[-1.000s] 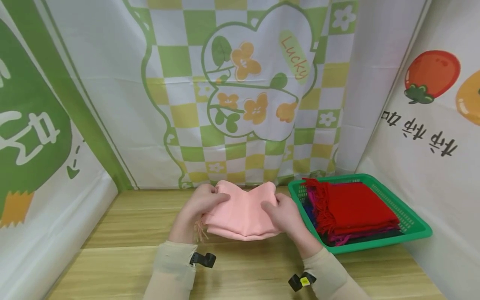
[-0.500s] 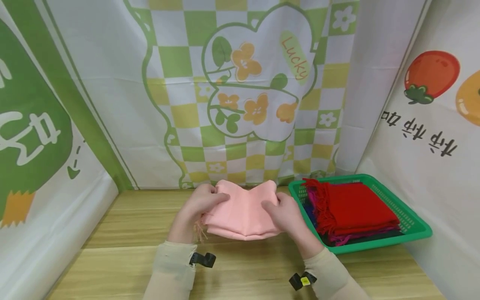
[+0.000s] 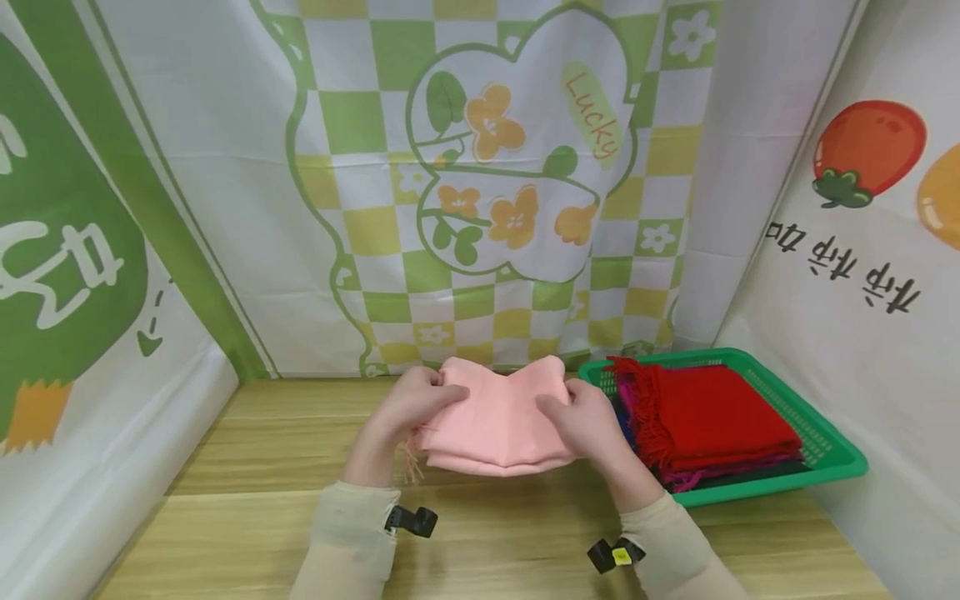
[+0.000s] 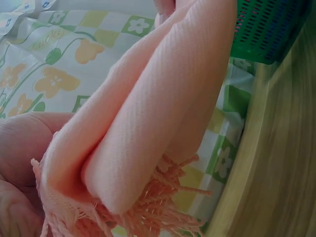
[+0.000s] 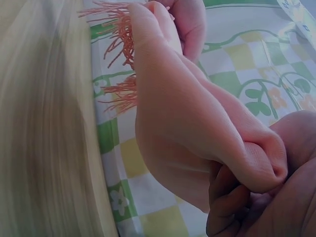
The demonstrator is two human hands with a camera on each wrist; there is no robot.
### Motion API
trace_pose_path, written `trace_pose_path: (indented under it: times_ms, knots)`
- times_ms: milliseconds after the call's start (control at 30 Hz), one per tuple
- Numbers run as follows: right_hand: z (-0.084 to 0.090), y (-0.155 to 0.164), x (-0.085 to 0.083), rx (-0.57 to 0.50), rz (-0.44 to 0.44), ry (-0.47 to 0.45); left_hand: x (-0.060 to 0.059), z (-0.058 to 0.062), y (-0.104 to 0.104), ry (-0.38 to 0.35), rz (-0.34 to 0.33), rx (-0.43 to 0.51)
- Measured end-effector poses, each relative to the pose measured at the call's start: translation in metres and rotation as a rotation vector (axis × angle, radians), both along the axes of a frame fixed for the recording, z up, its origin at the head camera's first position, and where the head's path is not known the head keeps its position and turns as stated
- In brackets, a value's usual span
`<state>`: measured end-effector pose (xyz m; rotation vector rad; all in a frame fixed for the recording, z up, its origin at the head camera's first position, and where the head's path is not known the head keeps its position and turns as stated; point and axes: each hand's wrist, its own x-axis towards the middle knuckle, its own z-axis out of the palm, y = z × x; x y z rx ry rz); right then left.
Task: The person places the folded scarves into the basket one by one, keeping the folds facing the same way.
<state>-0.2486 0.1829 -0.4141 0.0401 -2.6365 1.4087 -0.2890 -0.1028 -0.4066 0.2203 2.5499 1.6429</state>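
Head view: wooden counter [image 3: 247, 517], boxed in by printed fabric backdrops [image 3: 517, 183] on three sides, green/yellow checks and flowers at the back. Green mesh basket [image 3: 832, 450] at right on the counter, red scarf [image 3: 712, 412] on top of a stack of folded ones inside. Both hands raised just above the counter centre, holding a folded pink scarf [image 3: 498, 412] between them, just left of the basket. Left hand [image 3: 401, 408] grips the fringed end, thumb on top; right hand [image 3: 588, 421] pinches the opposite end.

Left wrist view: pink scarf [image 4: 148, 123] seen end-on, several folded layers, fringe [image 4: 163, 202] hanging at the bottom; basket corner [image 4: 266, 29] top right. Palm at lower left, fingers wrapped behind the fabric.

Right wrist view: scarf fold [image 5: 197, 133] bunched into the right hand's fingers [image 5: 227, 207], curled round it. Fringe and the left hand [image 5: 190, 24] at the far end, top.
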Motion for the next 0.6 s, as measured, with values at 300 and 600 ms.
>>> trace_pose_path:
  times_ms: [300, 600]
  knots:
    - [0.004, 0.020, 0.001, -0.010, -0.002, -0.016, 0.001, -0.003, 0.019, 0.023, 0.022, 0.004]
    - [0.011, 0.039, 0.004, -0.032, -0.013, -0.020, 0.008, -0.004, 0.034, 0.061, 0.013, 0.084]
